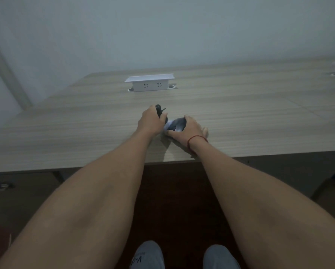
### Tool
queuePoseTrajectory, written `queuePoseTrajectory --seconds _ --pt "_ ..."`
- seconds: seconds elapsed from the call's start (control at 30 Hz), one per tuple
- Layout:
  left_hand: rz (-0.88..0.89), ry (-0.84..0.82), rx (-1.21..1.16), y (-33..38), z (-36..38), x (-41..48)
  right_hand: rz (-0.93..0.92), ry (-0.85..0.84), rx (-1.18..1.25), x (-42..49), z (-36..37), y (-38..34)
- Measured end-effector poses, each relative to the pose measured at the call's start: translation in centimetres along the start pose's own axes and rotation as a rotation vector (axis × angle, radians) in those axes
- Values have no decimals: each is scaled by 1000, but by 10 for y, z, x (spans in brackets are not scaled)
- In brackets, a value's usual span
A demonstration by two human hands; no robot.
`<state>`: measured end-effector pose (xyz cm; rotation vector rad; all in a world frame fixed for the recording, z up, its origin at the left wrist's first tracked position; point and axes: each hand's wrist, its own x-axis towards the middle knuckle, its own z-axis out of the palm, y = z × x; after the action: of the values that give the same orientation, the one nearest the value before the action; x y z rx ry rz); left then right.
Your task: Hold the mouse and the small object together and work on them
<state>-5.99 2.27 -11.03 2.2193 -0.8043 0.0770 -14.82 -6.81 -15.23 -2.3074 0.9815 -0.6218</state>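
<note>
Head view, left to right: the left hand (150, 121) curls its fingers around a small black handheld object (159, 111), lifting it just above the pale wood-grain table (65, 129). Beside it, the right hand (190, 131) grips a dark rounded computer mouse (177, 124), steadying it on a white cloth (167, 126); a white socket box (150, 82) stands behind.

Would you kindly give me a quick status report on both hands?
Left hand grips small black object. Right hand holds dark mouse on table. White scrap between them.

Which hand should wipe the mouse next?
Probably the left hand: it grips a small black thing right beside the white cloth, while the right hand is curled over the mouse, steadying it.
</note>
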Motion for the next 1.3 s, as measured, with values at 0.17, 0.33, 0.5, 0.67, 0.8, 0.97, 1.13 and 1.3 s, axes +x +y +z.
queuePoseTrajectory --seconds 0.17,0.33,0.5,0.67,0.8,0.97,1.13,1.3 --pt "18 38 -120 -9 3 -3 3 -23 -32 4 -1 1" --pt "26 117 -143 -11 4 -5 -8 -22 1 2 -2 1" --pt "3 21 -36 2 3 6 -10 4 16 -1 2 1" --pt "36 26 -37 0 1 6 -20 24 12 -1 3 1" --pt "40 87 81 -11 2 0 -28 34 0 0 6 3" --pt "94 88 -156 8 7 2 -32 56 13 3 11 4" --pt "27 2 98 4 1 10 -24 66 4 3 12 4" --pt "37 47 -87 -1 2 2 -34 66 15 2 12 6"
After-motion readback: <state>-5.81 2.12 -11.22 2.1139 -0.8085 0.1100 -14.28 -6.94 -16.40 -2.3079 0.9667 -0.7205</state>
